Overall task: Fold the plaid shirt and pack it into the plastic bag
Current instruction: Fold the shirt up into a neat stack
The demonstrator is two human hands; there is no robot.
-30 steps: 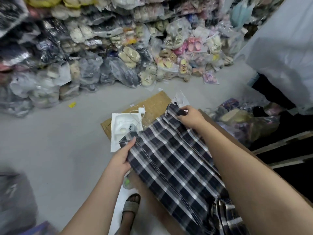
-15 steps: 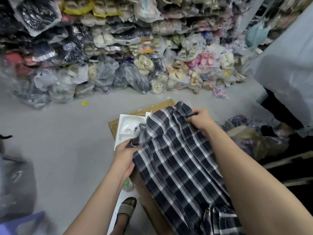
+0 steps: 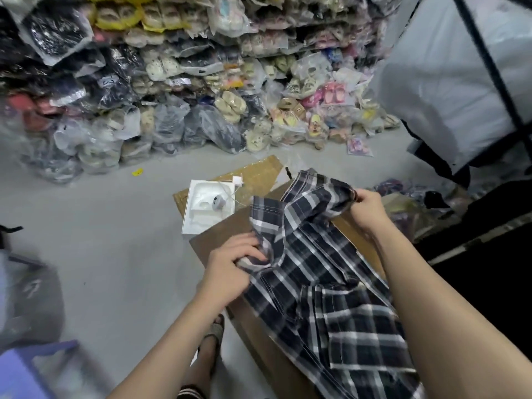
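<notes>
Dark navy-and-white plaid cotton shirt [image 3: 325, 272] judged light, limp; edges pinched by left hand [image 3: 230, 266] and right hand [image 3: 367, 210]; seams best held.

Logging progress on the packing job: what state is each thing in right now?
Plaid shirt: rumpled, not yet folded, draped over the cardboard box.
Left hand: shut on the shirt's near edge.
Right hand: grip shut on the shirt's far corner, lifted.
Cardboard box: closed top, serving as work surface.
White tray: open, a small device in it.
</notes>
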